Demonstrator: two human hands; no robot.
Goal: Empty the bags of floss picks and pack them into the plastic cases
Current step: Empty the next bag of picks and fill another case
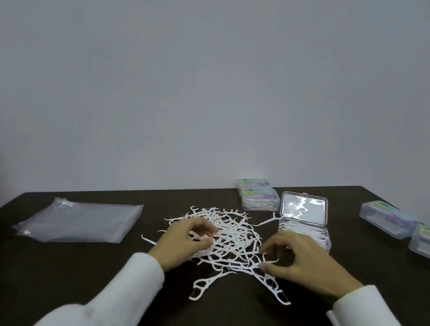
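A plain grey wall is filling most of the view, and below it a dark brown table (pixel 56 278) is carrying everything. Going down in size: an emptied clear bag (pixel 83 220) is lying flat on the left, well apart from the rest. In the middle the pile of floss picks (pixel 226 235) is sprawling in a tangle. Just right of it the open case (pixel 304 230) is sitting with its lid (pixel 304 208) tipped back and picks already lying inside. 2 closed cases (pixel 257 198) are sitting behind the pile, and 2 more closed cases (pixel 412 232) are lining the far right.

The person's left hand (pixel 184 241) is resting on the pile with fingers curled around a small bunch of picks. The right hand (pixel 302 259) is pinching a pick between thumb and fingertips at the pile's near right edge.

Risks, guessing here: the picks are hooking into each other, so lifting 1 is probably dragging others along and flicking them toward the table edge. Bunches going in crooked could be stopping the lid from closing.

The closed cases are showing pastel purple-green labels, but the writing is too blurry to read.
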